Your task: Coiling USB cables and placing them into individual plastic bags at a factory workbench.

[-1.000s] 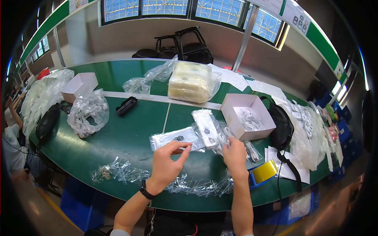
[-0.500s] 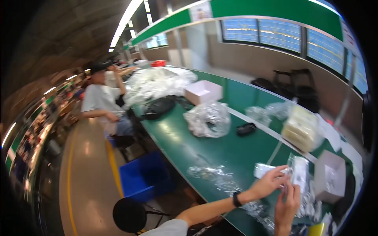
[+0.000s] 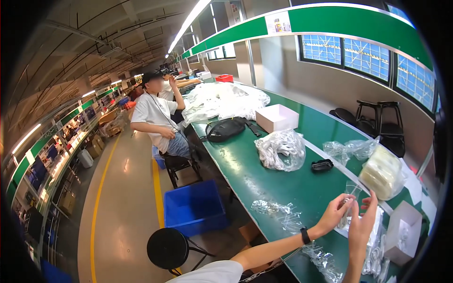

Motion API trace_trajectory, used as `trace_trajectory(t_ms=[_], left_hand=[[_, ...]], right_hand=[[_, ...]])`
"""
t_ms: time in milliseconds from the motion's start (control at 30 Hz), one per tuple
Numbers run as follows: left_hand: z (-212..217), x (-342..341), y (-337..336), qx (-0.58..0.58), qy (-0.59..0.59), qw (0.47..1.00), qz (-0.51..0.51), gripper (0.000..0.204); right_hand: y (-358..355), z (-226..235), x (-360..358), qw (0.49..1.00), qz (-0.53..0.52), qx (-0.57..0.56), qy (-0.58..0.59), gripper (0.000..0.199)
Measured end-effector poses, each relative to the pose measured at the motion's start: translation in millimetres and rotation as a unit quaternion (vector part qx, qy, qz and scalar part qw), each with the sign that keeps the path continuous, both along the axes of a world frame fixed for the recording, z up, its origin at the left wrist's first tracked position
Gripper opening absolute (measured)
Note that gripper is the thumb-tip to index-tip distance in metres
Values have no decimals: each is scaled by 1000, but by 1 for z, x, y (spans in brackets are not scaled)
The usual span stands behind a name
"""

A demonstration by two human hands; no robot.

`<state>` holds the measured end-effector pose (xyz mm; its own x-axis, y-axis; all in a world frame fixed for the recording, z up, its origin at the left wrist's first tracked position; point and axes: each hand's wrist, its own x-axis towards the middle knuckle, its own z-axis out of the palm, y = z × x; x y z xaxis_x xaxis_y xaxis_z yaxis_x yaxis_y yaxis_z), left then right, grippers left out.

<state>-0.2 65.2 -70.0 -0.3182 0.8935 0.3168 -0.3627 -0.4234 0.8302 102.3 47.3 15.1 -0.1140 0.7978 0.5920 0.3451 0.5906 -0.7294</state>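
My left hand (image 3: pixel 334 213), with a dark band at its wrist, pinches a small clear plastic bag (image 3: pixel 352 188) over the right part of the green table. Something slim and whitish shows at the fingertips, too small to name. Close on its right, my right hand (image 3: pixel 363 218) has its fingers raised and apart beside the bag. Beneath and beside the hands lie bundled white cables (image 3: pixel 373 250), some in clear wrapping. An open white box (image 3: pixel 402 236) with clear bags inside stands right of them. Thin clear, shiny strips (image 3: pixel 272 207) are scattered left of my forearm.
Across the green table (image 3: pixel 236 162) are a bag of white cables (image 3: pixel 281 150), a black pouch (image 3: pixel 225 129), a white box (image 3: pixel 277 118), a black object (image 3: pixel 322 165) and a wrapped yellowish stack (image 3: pixel 384 173). A blue bin (image 3: pixel 194 207) and black stool (image 3: pixel 167 249) stand left. A co-worker (image 3: pixel 155 113) sits beyond.
The view has shifted, so the scene sits farther right and sharper. My right hand's fingers have spread away from the left hand, which still pinches clear plastic.
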Motion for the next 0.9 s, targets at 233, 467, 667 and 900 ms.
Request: trace_trajectory(t_ms=[233, 467, 667, 900], left_hand=[[0, 3, -3, 21, 58, 998, -7, 20], [11, 2, -11, 1, 74, 997, 30, 27], [22, -12, -25, 12, 89, 993, 75, 23], [34, -1, -27, 18, 63, 995, 75, 17]], right_hand=[[52, -10, 10, 983, 135, -119, 42, 22], [47, 9, 25, 982, 176, -61, 31, 13], [31, 32, 23, 983, 174, 11, -52, 9], [27, 30, 28, 990, 63, 71, -107, 9]])
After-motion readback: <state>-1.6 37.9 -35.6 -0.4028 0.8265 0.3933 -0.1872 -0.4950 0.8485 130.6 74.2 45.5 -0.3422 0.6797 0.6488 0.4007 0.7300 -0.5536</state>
